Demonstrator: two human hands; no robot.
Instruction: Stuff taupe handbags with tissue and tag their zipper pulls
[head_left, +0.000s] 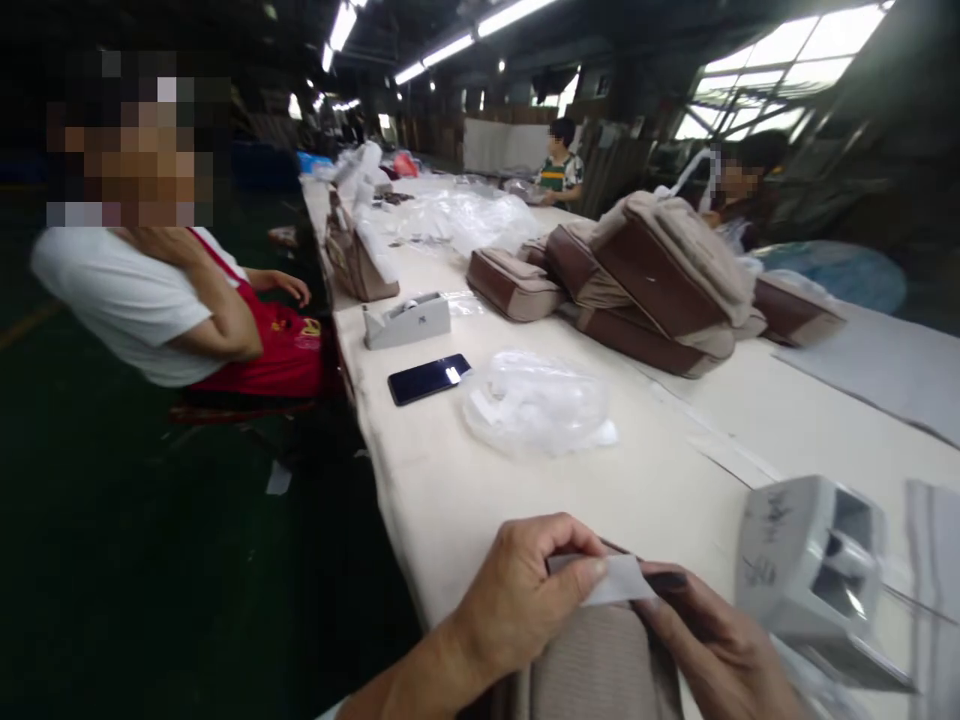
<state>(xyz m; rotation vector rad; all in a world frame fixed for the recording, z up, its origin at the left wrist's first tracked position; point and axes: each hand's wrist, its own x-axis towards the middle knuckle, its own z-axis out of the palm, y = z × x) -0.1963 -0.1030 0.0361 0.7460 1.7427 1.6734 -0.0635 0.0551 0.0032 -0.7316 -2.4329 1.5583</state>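
At the bottom of the view a taupe fabric bag (592,665) with dark brown edging sits close in front of me. Across its top edge lies a translucent white strip (619,580), which looks like tape or thin paper. My left hand (517,590) is closed, pinching the strip's left part between thumb and bent forefinger. On the other side, my right hand (712,635) has its fingers closed at the strip's right end and the bag's edge. A dark brown tip shows by those fingers. The bag's lower part is cut off by the frame.
A tape dispenser (810,570) stands at right, another (409,320) farther left. A phone (427,380) and crumpled clear plastic (540,400) lie on the pale table (450,500). Brown bags (660,270) are piled behind. A person in a red apron (277,340) sits left; others are farther back.
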